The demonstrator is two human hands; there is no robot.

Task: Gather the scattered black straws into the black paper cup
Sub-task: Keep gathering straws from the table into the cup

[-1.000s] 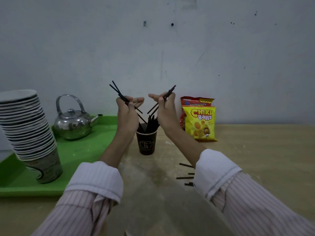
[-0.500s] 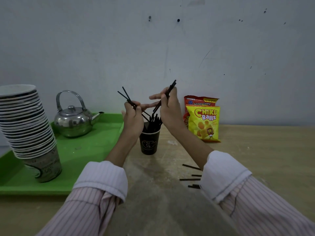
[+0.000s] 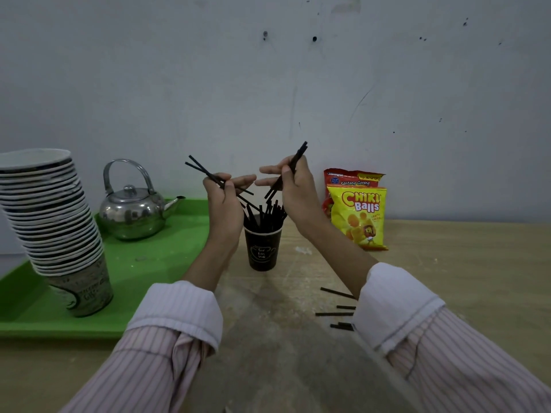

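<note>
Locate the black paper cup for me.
In the head view, the black paper cup stands upright on the wooden table near centre, just right of the green tray and left of the yellow snack bag.

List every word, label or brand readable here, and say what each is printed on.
"CHIKI Balls": on the yellow snack bag.
"Kentang Goreng": on the red snack bag behind it.
White print on the black paper cup: too small to read.
Lettering on the lowest cup of the stack of paper cups: too blurred to read.
</note>
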